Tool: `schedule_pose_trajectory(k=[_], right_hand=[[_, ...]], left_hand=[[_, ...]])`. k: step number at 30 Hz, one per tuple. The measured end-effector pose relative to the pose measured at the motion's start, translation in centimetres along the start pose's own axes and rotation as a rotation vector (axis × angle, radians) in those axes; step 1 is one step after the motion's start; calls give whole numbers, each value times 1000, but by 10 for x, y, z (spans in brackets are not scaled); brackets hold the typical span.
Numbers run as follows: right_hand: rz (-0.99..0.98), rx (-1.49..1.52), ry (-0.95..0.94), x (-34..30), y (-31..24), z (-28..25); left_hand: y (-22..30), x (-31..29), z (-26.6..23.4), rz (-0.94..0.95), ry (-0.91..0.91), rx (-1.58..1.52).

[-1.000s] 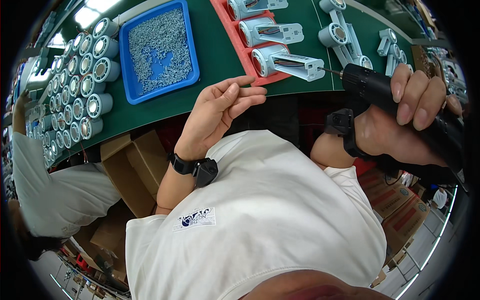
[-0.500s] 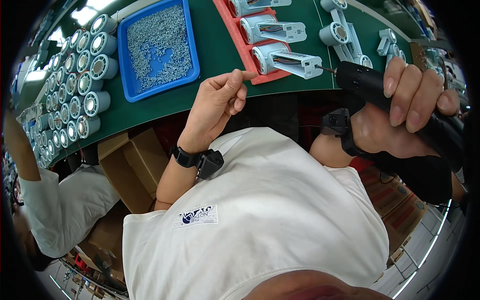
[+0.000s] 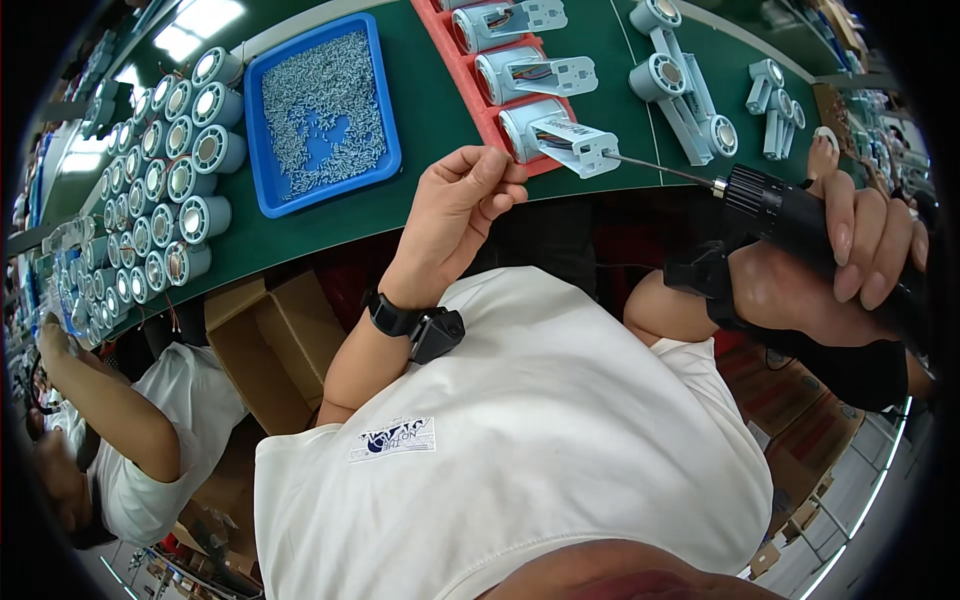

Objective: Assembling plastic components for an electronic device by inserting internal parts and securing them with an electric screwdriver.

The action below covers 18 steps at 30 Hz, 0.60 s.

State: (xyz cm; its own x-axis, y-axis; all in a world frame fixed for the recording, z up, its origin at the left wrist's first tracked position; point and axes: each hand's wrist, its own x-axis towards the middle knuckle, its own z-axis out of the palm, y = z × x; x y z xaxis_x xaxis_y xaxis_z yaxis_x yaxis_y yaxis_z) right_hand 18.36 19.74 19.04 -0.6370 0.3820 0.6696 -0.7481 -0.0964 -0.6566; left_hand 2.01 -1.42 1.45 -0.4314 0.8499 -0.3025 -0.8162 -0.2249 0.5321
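Observation:
My right hand (image 3: 815, 275) is wrapped round a black electric screwdriver (image 3: 772, 208). Its long thin bit reaches left to the end plate of a pale blue bracketed motor housing (image 3: 580, 147), and the tip appears to meet the plate. That housing sits in the nearest slot of a red holder (image 3: 490, 125). Beside the holder's near corner is my left hand (image 3: 455, 215), fingers curled and thumb against the index finger. Whether anything small is pinched there cannot be made out.
A blue tray (image 3: 392, 150) of small screws lies left of the holder. Farther left, round motors (image 3: 205, 218) stand stacked. More pale blue assemblies (image 3: 690, 95) lie at right. An open cardboard box (image 3: 240, 330) stands below the green table (image 3: 440, 110); a co-worker's arm (image 3: 120, 400) is at far left.
The screwdriver has drawn back rightward and down, so more of its bit shows. My left hand has shifted slightly right, its index finger now curled in. The co-worker's arm has lowered.

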Motion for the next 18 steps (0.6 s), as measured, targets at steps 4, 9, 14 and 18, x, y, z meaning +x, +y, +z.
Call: schedule_pose_trajectory(k=[4, 9, 14, 18], right_hand=[[0, 23, -2, 1, 3, -2], [39, 54, 81, -2, 4, -11], [80, 103, 61, 1, 10, -13], [84, 128, 55, 1, 14, -13]], left_hand=[[-9, 11, 8, -18, -31, -171], [-9, 15, 14, -18, 44, -223], [-11, 13, 19, 12, 41, -114], [-5, 15, 15, -44, -33, -135]])
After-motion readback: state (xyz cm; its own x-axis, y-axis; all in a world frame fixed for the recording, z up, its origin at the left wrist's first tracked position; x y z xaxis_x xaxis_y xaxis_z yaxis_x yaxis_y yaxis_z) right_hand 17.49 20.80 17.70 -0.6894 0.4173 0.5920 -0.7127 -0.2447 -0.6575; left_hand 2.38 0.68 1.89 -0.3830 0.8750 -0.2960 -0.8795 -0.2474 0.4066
